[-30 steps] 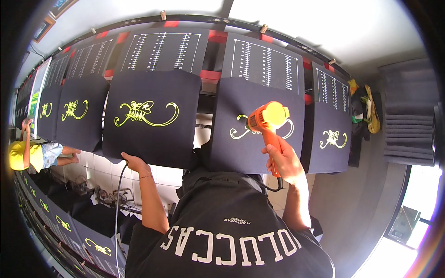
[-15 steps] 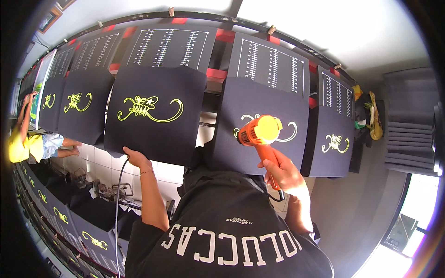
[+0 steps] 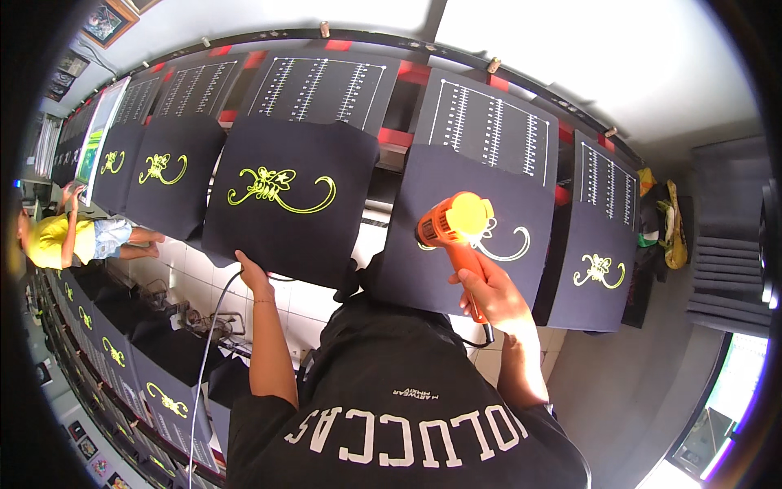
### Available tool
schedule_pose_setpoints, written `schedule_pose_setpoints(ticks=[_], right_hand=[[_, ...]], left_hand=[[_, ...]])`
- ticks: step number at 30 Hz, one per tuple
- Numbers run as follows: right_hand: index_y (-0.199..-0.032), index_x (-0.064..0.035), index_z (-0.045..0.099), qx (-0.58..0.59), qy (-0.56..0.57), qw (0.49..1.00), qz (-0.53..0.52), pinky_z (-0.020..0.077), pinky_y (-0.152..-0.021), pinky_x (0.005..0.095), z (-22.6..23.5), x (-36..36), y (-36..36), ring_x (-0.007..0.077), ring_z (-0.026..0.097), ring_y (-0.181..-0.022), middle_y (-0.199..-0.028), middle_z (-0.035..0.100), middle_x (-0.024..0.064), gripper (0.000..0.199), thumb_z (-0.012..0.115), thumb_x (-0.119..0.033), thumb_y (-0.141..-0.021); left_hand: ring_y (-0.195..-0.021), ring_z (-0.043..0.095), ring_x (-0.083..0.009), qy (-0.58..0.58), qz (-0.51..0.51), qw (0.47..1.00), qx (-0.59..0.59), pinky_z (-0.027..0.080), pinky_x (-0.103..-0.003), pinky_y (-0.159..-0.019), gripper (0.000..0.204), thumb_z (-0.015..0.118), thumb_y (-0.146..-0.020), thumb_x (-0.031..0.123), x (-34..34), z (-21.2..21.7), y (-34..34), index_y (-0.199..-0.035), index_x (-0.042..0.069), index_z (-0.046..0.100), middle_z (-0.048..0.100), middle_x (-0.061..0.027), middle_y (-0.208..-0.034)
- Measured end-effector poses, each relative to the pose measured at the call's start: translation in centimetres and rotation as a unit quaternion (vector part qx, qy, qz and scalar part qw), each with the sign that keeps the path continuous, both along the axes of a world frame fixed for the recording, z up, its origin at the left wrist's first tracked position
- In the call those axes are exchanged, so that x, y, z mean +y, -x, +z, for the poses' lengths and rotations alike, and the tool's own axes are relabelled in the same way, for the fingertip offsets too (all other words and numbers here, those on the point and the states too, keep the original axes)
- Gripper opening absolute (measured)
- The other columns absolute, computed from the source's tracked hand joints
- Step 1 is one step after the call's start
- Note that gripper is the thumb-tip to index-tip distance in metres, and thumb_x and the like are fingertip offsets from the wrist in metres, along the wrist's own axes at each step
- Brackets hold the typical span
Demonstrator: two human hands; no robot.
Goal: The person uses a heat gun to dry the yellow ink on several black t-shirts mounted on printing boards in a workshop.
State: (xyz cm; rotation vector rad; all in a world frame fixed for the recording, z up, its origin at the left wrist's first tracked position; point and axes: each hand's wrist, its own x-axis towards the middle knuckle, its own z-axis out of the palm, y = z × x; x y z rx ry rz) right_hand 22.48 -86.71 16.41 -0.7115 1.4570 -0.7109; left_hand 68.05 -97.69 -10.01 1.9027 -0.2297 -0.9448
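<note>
My right hand [image 3: 495, 293] is closed round the handle of an orange heat gun [image 3: 453, 222]. The gun is held over a black fabric piece [image 3: 456, 285] on a board and hides part of its pale yellow-green line print [image 3: 509, 247]. To the left, another black fabric piece [image 3: 285, 244] carries a whole bright yellow-green print [image 3: 281, 191]. At that piece's near edge, my left hand [image 3: 254, 275] is closed on a grey power cord [image 3: 210, 334], which trails down to the lower edge. Part of the cord is hidden by the fingers.
More boards with printed black fabric [image 3: 599, 273] stand in the row, each with white ruled marks at its far end. Another row [image 3: 167, 399] runs behind at lower left. A co-worker in a yellow top [image 3: 57, 242] stands at far left by a framed screen [image 3: 99, 134].
The heat gun has shifted left and slightly away over the fabric, uncovering more of the print's right side. The whole view has swung a little, showing more of the co-worker.
</note>
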Motion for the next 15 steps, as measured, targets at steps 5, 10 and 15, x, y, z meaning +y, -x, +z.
schedule_pose_setpoints(ticks=[5, 10, 15], right_hand=[[-0.135, -0.0007, 0.051, 0.014, -0.011, 1.000, -0.003, 0.0497, -0.052, 0.0253, 0.1, 0.4, -1.0, 0.0102, 0.060, -0.061, -0.093, 0.066, 0.0077, 0.041, 0.055, -0.023, -0.101], [-0.137, 0.0015, 0.050, 0.034, 0.001, 0.999, -0.021, 0.0530, -0.060, 0.0270, 0.6, -1.9, -5.5, 0.0103, 0.060, -0.065, -0.098, 0.066, 0.0088, 0.043, 0.054, -0.024, -0.102], [-0.125, 0.0011, 0.054, -0.055, 0.023, 0.995, -0.074, 0.0506, -0.054, 0.0258, -0.6, -7.9, -14.0, 0.0104, 0.059, -0.061, -0.091, 0.064, 0.0060, 0.035, 0.053, -0.026, -0.103]], left_hand=[[-0.045, 0.039, -0.0105, 0.025, -0.011, 0.999, 0.030, 0.039, -0.026, -0.043, 0.059, 0.046, -0.100, 0.059, 2.7, -1.0, -5.9, -0.094, 0.000, 0.055, 0.037, 0.0005, -0.058], [-0.047, 0.039, -0.0108, 0.030, 0.054, 0.997, 0.048, 0.040, -0.028, -0.046, 0.055, 0.046, -0.100, 0.056, 0.3, -1.9, -15.3, -0.099, 0.002, 0.055, 0.039, 0.0000, -0.061], [-0.049, 0.040, -0.0119, 0.066, 0.078, 0.993, 0.052, 0.041, -0.028, -0.045, 0.058, 0.044, -0.101, 0.057, -5.5, -2.9, -27.1, -0.103, -0.001, 0.055, 0.041, -0.0020, -0.065]])
